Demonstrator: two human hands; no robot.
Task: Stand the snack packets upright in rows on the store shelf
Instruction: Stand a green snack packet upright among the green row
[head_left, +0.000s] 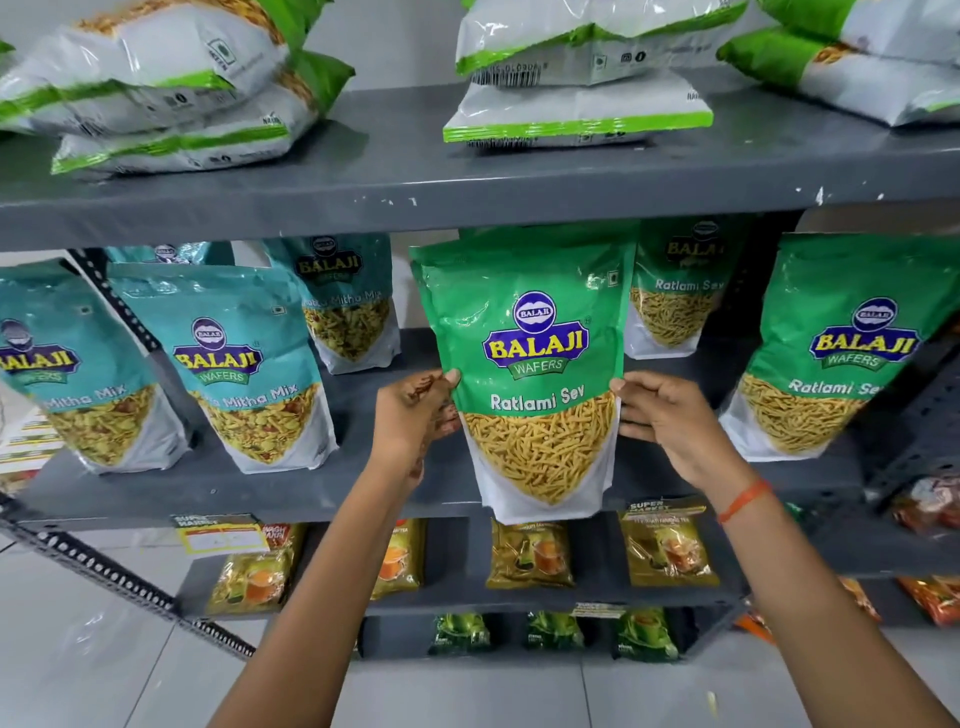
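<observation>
A green Ratlami Sev packet (535, 374) is upright at the front edge of the grey middle shelf (291, 493), its bottom overhanging the lip. My left hand (415, 415) grips its left edge and my right hand (665, 415) grips its right edge. Another green Ratlami Sev packet (675, 291) stands behind it, and a third (841, 353) stands to the right. Teal Mitha Mix packets (244, 374) (78, 374) stand on the left, with one more (348, 301) further back.
White-and-green packets (576, 73) lie flat in stacks on the upper shelf (467, 176). Tea packets (530, 556) stand on the lower shelves. A perforated metal upright (124, 312) crosses the left side. White tiled floor lies below.
</observation>
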